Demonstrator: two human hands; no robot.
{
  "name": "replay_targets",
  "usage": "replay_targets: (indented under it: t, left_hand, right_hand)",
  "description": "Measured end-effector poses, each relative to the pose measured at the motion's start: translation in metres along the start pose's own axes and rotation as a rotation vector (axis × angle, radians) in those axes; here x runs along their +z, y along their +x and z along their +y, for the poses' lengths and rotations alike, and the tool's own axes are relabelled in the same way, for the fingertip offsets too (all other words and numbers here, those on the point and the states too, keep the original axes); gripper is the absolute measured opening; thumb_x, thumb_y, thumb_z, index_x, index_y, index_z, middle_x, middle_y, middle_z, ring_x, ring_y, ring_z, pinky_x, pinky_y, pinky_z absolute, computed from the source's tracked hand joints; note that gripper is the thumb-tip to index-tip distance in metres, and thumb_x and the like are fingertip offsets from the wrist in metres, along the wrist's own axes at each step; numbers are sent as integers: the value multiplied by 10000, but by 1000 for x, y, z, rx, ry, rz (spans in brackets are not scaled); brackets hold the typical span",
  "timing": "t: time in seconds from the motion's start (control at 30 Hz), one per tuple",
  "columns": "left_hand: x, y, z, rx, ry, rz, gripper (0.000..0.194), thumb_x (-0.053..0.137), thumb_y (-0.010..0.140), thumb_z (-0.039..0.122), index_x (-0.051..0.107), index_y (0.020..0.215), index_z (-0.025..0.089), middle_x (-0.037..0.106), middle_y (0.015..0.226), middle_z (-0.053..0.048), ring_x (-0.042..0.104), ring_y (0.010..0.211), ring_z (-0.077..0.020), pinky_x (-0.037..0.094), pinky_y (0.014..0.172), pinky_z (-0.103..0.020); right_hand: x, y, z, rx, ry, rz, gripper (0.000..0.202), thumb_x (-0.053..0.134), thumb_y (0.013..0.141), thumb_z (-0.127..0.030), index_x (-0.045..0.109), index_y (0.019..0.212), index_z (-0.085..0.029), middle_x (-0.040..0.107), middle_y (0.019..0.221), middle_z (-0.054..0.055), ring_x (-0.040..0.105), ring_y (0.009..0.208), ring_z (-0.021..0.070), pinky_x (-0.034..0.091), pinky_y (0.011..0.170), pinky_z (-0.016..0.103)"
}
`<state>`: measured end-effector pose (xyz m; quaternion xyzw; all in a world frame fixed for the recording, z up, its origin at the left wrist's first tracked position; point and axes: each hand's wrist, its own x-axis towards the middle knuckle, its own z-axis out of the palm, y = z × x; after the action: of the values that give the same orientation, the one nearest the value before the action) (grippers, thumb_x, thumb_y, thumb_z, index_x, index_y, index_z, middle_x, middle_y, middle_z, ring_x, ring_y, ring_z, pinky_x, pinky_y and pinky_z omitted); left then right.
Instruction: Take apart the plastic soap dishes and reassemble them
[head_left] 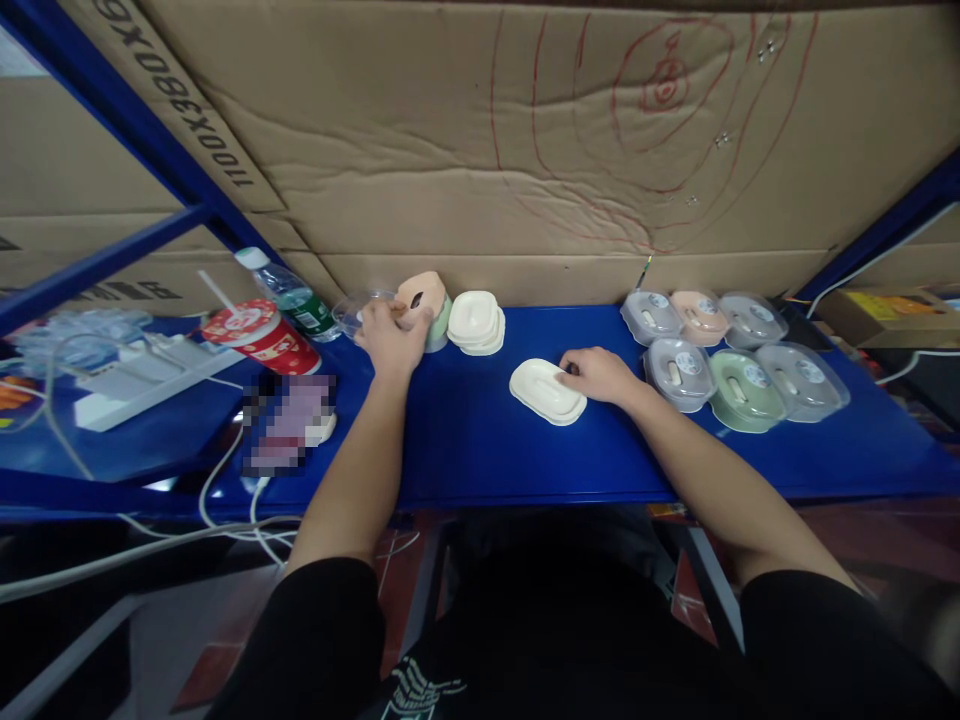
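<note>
My right hand (602, 374) pinches the right edge of a cream oval plastic piece (544, 388) with a raised rim, lying on the blue table. My left hand (394, 340) reaches to the back left, its fingers apart over clear plastic lids (349, 315). The left thumb is at a peach piece (426, 292) with a dark slot, which rests on a stack of pale green pieces (440, 330). Whether the left fingers grip anything is hard to see. Beside that stack, more cream pieces (475, 320) are piled up.
Several lidded boxes (748, 390) in grey, peach and green stand at the right. A red cup with a straw (270, 340), a water bottle (304, 305), a white power strip (154, 388) and cables are at the left. A cardboard wall (420, 130) rises behind the blue table (465, 450).
</note>
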<state>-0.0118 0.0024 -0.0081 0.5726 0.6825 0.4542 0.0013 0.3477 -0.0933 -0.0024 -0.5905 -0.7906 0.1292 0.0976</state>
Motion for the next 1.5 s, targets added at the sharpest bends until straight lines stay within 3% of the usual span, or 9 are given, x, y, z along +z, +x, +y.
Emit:
replay_targets:
  t: [0.27,0.37,0.5,0.7,0.83,1.07,1.3,1.37,1.5]
  left_hand:
    - [-1,0,0,-22,-26,-26,564,863,780,522,633,1201,226,602,1424,-194,544,1417,-478,295,1249,-751]
    - [1,1,-2,-2,-65,-27,540,865,776,448,626,1207,229,595,1417,-180,546,1424,-444,370,1250,-684]
    - [5,4,-5,17,-142,-21,483,848,763,338,637,1182,226,611,1328,-154,576,1385,-390,444,1243,-579]
    - [10,4,-4,75,-146,-31,444,847,739,251,649,1135,225,599,1324,-152,559,1416,-364,439,1264,-522]
    - [10,2,-1,82,-177,-39,449,860,730,230,648,1127,228,553,1388,-167,541,1442,-349,436,1275,-500]
    - [11,1,0,49,-205,-45,472,848,740,211,634,1160,199,457,1490,-203,434,1543,-371,379,1316,-513]
    - [10,0,1,39,-189,-23,564,913,729,303,640,1214,215,405,1582,-219,354,1594,-403,361,1316,-555]
    - [8,-1,2,22,-176,-15,558,914,744,336,650,1219,209,400,1588,-221,360,1590,-412,340,1322,-562]
    - [2,-7,12,35,-125,43,501,862,813,366,663,1246,209,420,1602,-214,368,1569,-446,291,1302,-653]
  right_hand:
    - [5,2,2,16,84,125,170,634,943,-316,782,965,-234,832,994,64,743,927,252,455,713,318]
    - [11,6,5,-11,222,224,144,632,916,-301,750,910,-219,813,941,59,724,857,227,477,749,325]
    - [21,21,1,132,540,332,129,678,851,-351,700,819,-227,769,836,38,693,770,212,517,706,325]
    - [18,67,-33,327,941,381,83,719,837,-284,668,879,-235,654,650,-8,582,516,165,489,511,308]
    - [12,105,-64,391,1020,387,119,709,866,-172,627,924,-236,628,603,-36,587,483,153,517,499,302]
    - [21,137,-90,314,1079,379,151,725,986,-337,656,942,-210,742,840,22,702,581,149,593,555,313]
    - [23,98,-83,138,970,437,141,703,967,-304,713,1073,-213,771,1015,30,712,683,138,612,691,317]
    - [12,70,-76,20,813,409,190,712,965,-340,730,1110,-219,791,1051,52,737,758,179,625,796,377]
    - [-24,3,-46,-213,294,359,338,756,962,-464,759,1224,-251,787,1280,114,728,1176,351,529,1101,568]
